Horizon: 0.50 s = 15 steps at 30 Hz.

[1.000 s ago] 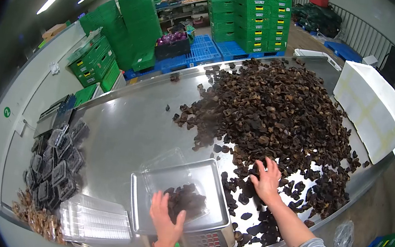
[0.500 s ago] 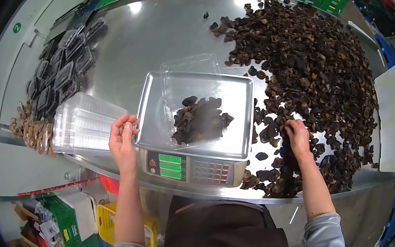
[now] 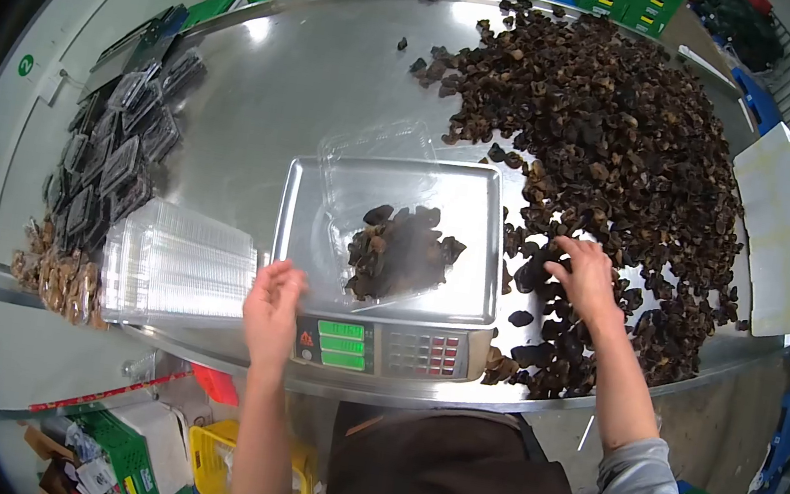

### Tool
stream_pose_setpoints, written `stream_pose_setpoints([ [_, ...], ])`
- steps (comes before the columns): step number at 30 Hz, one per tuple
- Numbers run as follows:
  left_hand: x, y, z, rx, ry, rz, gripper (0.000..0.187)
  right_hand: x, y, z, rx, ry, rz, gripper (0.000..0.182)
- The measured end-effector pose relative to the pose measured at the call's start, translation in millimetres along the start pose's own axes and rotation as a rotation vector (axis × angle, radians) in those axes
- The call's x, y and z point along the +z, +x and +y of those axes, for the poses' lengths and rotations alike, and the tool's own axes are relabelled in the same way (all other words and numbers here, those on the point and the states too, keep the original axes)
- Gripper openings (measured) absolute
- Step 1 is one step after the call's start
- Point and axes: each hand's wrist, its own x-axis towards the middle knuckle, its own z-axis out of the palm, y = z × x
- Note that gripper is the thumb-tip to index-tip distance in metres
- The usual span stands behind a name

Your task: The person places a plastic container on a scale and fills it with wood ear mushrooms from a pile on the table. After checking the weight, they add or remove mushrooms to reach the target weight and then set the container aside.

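A clear plastic clamshell box lies opened on the weighing scale, its lid reaching past the pan's far edge. Dark wood ear mushrooms are heaped inside it. My left hand hovers by the scale's near left corner, fingers loosely bent and holding nothing. Over the near part of a big pile of wood ear mushrooms is my right hand. Its thumb and fingers are apart, close to loose dark pieces, with none visibly held. Green digits glow on the scale's display, too blurred to read surely.
Left of the scale lies a stack of clear plastic boxes. Beyond it are several filled boxes and brown bagged goods. A white foam box stands at the right of the metal table.
My left hand has moved right, towards the scale's corner. My right hand has shifted slightly left, and its fingers have spread. The camera view has tilted a little.
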Motion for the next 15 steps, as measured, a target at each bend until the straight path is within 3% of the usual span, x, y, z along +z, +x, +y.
stream_pose_setpoints([
  [1,5.8,-2.7,-1.1,-0.111,0.043,-0.053,0.029,-4.4,4.8,-16.8,-0.083,0.035,0.100,0.034],
  [2,10.7,-6.9,-2.6,-0.225,0.091,-0.104,0.033,-11.6,8.8,-37.9,-0.037,0.223,0.066,0.034],
  [5,27.9,-10.0,-18.5,-0.217,0.254,-0.234,0.043,-18.3,13.8,-100.4,-0.057,0.666,-0.106,0.032],
  [9,37.6,-1.9,-20.2,-0.274,0.158,-0.300,0.049,11.6,41.8,-147.0,-0.409,0.304,-0.077,0.027],
  [13,35.8,7.1,-19.7,-0.276,0.166,-0.306,0.050,1.4,50.1,-154.0,-0.381,0.274,-0.158,0.026],
  [14,34.7,7.0,-20.3,-0.273,0.180,-0.296,0.050,-19.3,54.5,-153.3,-0.311,0.351,-0.267,0.026],
  [15,33.9,6.7,-19.1,-0.269,0.174,-0.291,0.050,-34.3,59.0,-150.7,-0.277,0.448,-0.241,0.026],
])
